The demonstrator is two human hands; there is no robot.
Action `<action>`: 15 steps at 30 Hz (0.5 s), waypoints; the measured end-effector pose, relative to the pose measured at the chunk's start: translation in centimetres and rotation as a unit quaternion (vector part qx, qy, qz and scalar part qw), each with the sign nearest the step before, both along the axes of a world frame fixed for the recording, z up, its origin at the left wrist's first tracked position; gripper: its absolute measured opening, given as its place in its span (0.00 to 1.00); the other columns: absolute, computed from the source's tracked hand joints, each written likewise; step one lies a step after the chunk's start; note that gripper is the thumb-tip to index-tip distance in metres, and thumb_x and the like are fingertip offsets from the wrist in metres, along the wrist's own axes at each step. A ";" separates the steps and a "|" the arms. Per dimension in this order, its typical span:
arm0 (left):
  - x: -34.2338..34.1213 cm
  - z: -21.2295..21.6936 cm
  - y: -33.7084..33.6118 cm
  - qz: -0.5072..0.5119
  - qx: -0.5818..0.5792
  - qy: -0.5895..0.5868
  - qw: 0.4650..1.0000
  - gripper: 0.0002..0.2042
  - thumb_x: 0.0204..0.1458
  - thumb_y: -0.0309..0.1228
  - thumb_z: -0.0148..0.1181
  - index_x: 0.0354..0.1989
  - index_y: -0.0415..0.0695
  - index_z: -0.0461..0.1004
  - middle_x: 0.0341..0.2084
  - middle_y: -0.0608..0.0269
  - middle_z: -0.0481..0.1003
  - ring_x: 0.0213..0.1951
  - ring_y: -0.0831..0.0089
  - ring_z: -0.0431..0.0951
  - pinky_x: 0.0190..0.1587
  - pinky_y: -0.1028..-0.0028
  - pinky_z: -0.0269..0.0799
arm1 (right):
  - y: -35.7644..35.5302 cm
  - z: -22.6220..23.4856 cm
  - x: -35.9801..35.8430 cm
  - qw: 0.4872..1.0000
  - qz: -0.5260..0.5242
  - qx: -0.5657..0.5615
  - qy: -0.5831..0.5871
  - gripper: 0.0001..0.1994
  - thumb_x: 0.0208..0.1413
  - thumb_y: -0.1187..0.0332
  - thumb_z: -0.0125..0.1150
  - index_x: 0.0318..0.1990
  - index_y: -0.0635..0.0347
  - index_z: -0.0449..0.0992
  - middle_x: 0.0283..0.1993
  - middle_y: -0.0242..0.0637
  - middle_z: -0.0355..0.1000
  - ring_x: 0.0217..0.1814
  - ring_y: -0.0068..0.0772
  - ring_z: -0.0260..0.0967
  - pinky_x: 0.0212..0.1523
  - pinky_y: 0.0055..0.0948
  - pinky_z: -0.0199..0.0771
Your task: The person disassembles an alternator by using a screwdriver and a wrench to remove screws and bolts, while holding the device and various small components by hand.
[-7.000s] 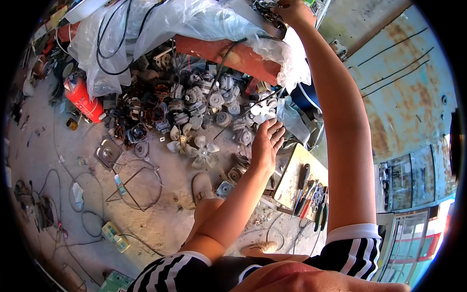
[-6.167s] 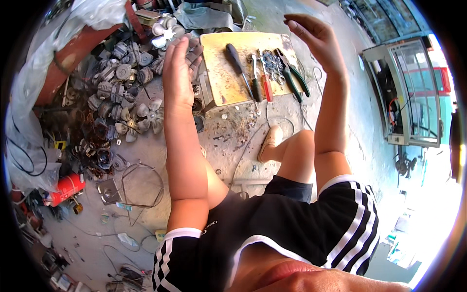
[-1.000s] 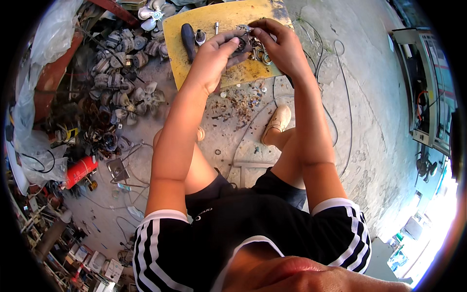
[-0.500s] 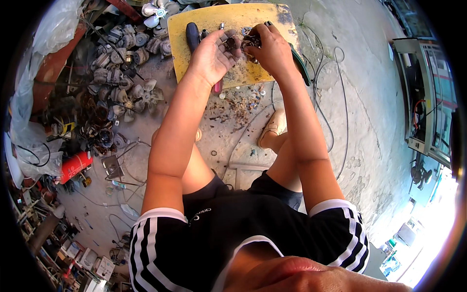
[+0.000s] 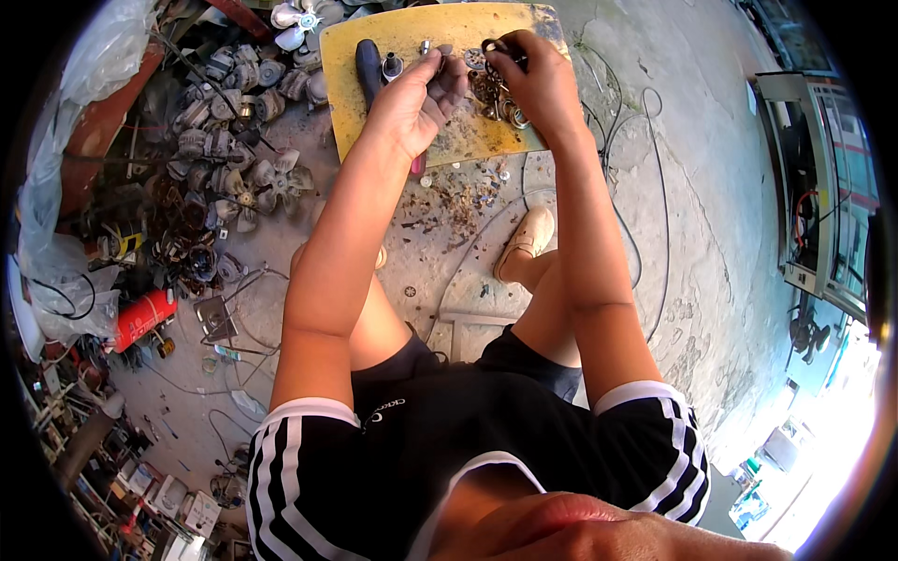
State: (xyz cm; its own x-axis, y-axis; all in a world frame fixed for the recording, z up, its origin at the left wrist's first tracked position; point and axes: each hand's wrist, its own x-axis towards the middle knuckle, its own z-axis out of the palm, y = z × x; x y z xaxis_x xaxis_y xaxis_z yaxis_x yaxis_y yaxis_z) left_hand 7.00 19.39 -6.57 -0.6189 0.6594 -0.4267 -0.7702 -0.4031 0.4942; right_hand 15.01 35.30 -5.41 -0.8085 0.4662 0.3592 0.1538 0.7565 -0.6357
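While a yellow bench (image 5: 342, 112) spreads below, the left hand (image 5: 418, 107) has its fingers loosely curled, any hold unclear, and the right hand (image 5: 544, 84) pinches; a dark handle (image 5: 368, 70) lies leftmost, metal parts (image 5: 494, 105) cluster between the hands, and the right fingers grip a dark ring (image 5: 490, 44) above the bench.

Bare left hand (image 5: 418, 107) and bare right hand (image 5: 541, 82) now apart.
Right raises dark ring-shaped part (image 5: 489, 44); brown-and-silver metal heap (image 5: 491, 96) more exposed.
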 end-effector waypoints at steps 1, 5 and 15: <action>-0.1 0.0 -0.1 -0.008 -0.014 -0.002 1.000 0.07 0.61 0.30 0.51 0.41 0.38 0.70 0.34 0.59 0.75 0.40 0.68 0.78 0.43 0.71 0.78 | 0.1 0.4 0.1 1.000 -0.012 -0.024 -0.010 0.14 0.49 0.62 0.65 0.41 0.61 0.77 0.35 0.45 0.75 0.37 0.43 0.75 0.39 0.35 0.73; 0.8 0.7 0.2 -0.047 -0.087 0.069 0.993 0.09 0.61 0.32 0.51 0.40 0.38 0.69 0.36 0.57 0.74 0.40 0.66 0.77 0.45 0.68 0.78 | 1.3 0.7 0.5 0.991 -0.016 -0.132 -0.026 0.16 0.56 0.59 0.62 0.43 0.64 0.76 0.32 0.34 0.76 0.32 0.23 0.73 0.34 0.24 0.71; -0.3 -0.9 -0.3 -0.026 0.167 -0.154 0.973 0.12 0.61 0.30 0.41 0.45 0.32 0.64 0.41 0.48 0.71 0.44 0.56 0.75 0.53 0.58 0.73 | -0.3 0.7 0.0 0.994 0.033 -0.017 -0.101 0.13 0.56 0.60 0.60 0.45 0.55 0.78 0.35 0.38 0.77 0.33 0.32 0.74 0.34 0.30 0.72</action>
